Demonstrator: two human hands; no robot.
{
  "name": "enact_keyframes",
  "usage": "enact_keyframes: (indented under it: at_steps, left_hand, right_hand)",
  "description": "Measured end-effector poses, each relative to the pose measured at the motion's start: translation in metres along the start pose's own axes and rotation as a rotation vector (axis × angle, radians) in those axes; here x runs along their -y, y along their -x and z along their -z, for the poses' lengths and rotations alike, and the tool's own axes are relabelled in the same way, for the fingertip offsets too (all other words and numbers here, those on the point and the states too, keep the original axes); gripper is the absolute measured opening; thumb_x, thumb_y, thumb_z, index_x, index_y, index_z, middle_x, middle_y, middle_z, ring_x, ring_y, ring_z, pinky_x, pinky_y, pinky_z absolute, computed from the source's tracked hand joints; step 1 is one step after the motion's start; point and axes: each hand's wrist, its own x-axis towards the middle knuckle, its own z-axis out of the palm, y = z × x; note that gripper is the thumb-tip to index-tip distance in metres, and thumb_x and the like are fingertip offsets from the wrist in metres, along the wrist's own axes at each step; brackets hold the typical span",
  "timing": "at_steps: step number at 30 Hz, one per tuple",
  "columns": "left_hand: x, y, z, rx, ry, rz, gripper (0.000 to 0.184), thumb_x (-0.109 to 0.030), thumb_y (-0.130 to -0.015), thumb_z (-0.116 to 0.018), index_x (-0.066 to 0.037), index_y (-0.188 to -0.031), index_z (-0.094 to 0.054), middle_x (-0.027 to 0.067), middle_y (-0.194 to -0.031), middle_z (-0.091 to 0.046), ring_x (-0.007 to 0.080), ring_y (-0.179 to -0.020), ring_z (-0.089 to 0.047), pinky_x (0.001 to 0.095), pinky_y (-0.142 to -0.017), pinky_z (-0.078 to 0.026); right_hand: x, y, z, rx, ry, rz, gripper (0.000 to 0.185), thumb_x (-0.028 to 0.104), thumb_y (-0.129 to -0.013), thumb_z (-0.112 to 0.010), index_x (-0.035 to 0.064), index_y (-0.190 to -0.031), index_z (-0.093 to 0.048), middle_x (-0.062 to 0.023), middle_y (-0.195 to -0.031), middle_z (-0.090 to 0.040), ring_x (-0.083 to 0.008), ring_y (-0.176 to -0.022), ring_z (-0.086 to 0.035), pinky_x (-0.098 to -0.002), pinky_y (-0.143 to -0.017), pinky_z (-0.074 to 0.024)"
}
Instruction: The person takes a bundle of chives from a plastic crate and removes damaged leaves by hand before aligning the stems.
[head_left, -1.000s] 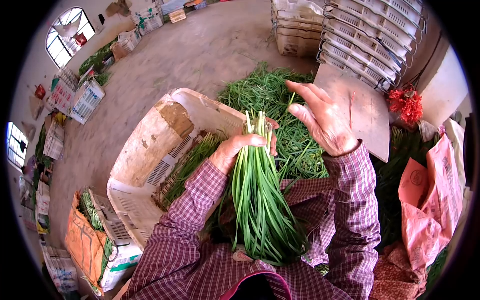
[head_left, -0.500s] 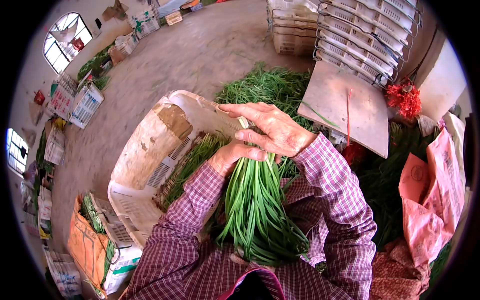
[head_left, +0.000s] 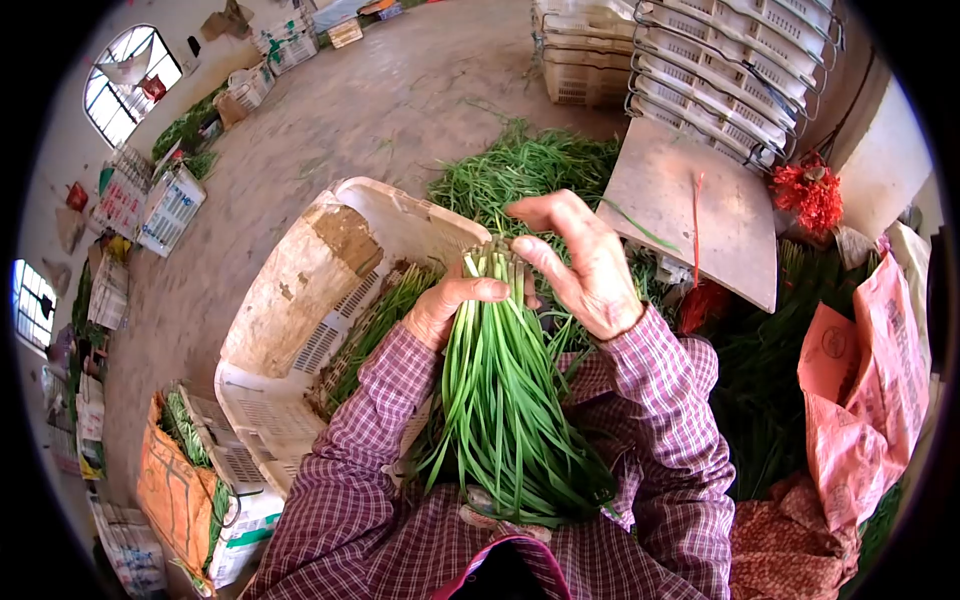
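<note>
A bunch of Chinese chives [head_left: 510,400] hangs in front of my chest, its pale stem ends up and its long green leaves fanning down. My left hand [head_left: 447,308] is wrapped round it just below the stem ends, thumb across the front. To the right of those ends is my right hand [head_left: 588,270], fingers bent and apart, with nothing seen in it. Its fingertips are close to the stem ends; whether they touch cannot be told. Beside my left arm, a white plastic crate [head_left: 268,395] holds more chives [head_left: 375,322].
Loose chives [head_left: 530,170] are heaped on the floor ahead. A board [head_left: 690,215] with a red tie [head_left: 697,230] lies to the right, near stacked crates [head_left: 720,75] and a bundle of red ties [head_left: 806,198]. Pink sacks [head_left: 870,390] stand at far right.
My right hand has lifted off the top of the bunch and shifted right, its fingers curling, so the stem ends now show. My left hand keeps its hold.
</note>
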Motion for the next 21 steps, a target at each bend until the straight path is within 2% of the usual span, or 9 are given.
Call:
enact_keyframes:
  at_steps: [1,2,4,6,7,10,14,17,21]
  left_hand:
    - [0.001,-0.001,0.002,-0.030,0.034,-0.011,0.061,-0.020,-0.071,-0.071,0.001,-0.123,-0.049,0.0120,-0.097,-0.064,0.0223,-0.088,-0.065,0.0338,-0.080,-0.056]
    - [0.003,-0.002,0.004,-0.058,0.066,-0.019,0.059,-0.020,-0.072,-0.069,0.001,-0.123,-0.049,0.0122,-0.095,-0.064,0.0224,-0.085,-0.066,0.0337,-0.078,-0.056]
    - [0.007,-0.005,0.008,-0.059,0.044,-0.044,0.058,-0.020,-0.071,-0.068,0.001,-0.122,-0.049,0.0126,-0.094,-0.064,0.0220,-0.087,-0.065,0.0330,-0.079,-0.055]
    - [0.014,-0.010,0.015,-0.014,0.059,-0.081,0.059,-0.020,-0.071,-0.068,0.001,-0.123,-0.050,0.0125,-0.095,-0.064,0.0219,-0.089,-0.065,0.0329,-0.081,-0.054]
    - [0.014,-0.010,0.016,-0.016,0.047,-0.047,0.058,-0.017,-0.070,-0.067,-0.002,-0.122,-0.048,0.0135,-0.100,-0.061,0.0251,-0.096,-0.061,0.0358,-0.083,-0.055]
    - [0.015,-0.006,0.015,-0.053,0.075,-0.078,0.058,-0.019,-0.072,-0.067,0.000,-0.123,-0.050,0.0135,-0.098,-0.065,0.0223,-0.091,-0.064,0.0334,-0.084,-0.053]
    - [0.011,-0.002,0.013,-0.079,0.001,-0.087,0.055,-0.018,-0.073,-0.068,0.000,-0.122,-0.051,0.0119,-0.100,-0.065,0.0211,-0.095,-0.063,0.0328,-0.088,-0.051]
    - [0.006,0.000,0.000,-0.166,-0.027,-0.117,0.050,-0.020,-0.073,-0.072,-0.001,-0.116,-0.057,0.0078,-0.098,-0.065,0.0167,-0.090,-0.062,0.0301,-0.084,-0.051]
    - [-0.007,-0.007,-0.008,-0.252,-0.039,-0.197,0.037,-0.021,-0.073,-0.073,-0.003,-0.103,-0.061,0.0042,-0.091,-0.064,0.0134,-0.082,-0.061,0.0275,-0.074,-0.051]
  right_hand:
    - [-0.002,0.008,0.003,-0.071,0.083,0.033,0.018,0.018,-0.087,-0.063,0.0032,-0.097,-0.061,-0.0104,-0.087,-0.065,-0.0240,-0.073,-0.066,-0.0329,-0.064,-0.0535]
    - [0.000,0.019,0.006,-0.015,0.037,-0.090,0.018,0.022,-0.085,-0.066,0.0044,-0.086,-0.062,-0.0059,-0.070,-0.064,-0.0194,-0.058,-0.063,-0.0298,-0.054,-0.0523]
    - [-0.009,0.045,-0.007,0.042,0.252,-0.108,0.020,0.027,-0.084,-0.069,0.0076,-0.080,-0.064,-0.0040,-0.063,-0.062,-0.0165,-0.048,-0.060,-0.0276,-0.045,-0.0495]
    - [-0.014,0.063,-0.026,0.049,0.352,-0.082,0.023,0.031,-0.082,-0.072,0.0092,-0.079,-0.064,-0.0046,-0.066,-0.063,-0.0152,-0.046,-0.059,-0.0261,-0.041,-0.0480]
    - [-0.012,0.065,-0.030,0.049,0.350,-0.062,0.023,0.031,-0.081,-0.072,0.0097,-0.079,-0.064,-0.0048,-0.068,-0.063,-0.0143,-0.047,-0.059,-0.0276,-0.042,-0.0488]
    - [-0.013,0.067,-0.035,-0.019,0.247,-0.073,0.022,0.028,-0.081,-0.072,0.0076,-0.078,-0.063,-0.0086,-0.072,-0.063,-0.0222,-0.052,-0.062,-0.0330,-0.047,-0.0503]
    - [-0.010,0.058,-0.037,-0.073,0.149,-0.159,0.023,0.027,-0.081,-0.072,0.0063,-0.079,-0.063,-0.0099,-0.070,-0.063,-0.0256,-0.055,-0.063,-0.0353,-0.050,-0.0509]
    - [0.004,0.045,-0.042,-0.065,0.088,-0.342,0.027,0.027,-0.080,-0.075,0.0054,-0.082,-0.059,-0.0104,-0.065,-0.064,-0.0253,-0.056,-0.064,-0.0340,-0.054,-0.0519]
    - [0.007,0.030,-0.043,-0.217,0.012,-0.246,0.031,0.022,-0.078,-0.077,0.0048,-0.087,-0.052,-0.0091,-0.063,-0.063,-0.0242,-0.055,-0.064,-0.0325,-0.055,-0.0519]
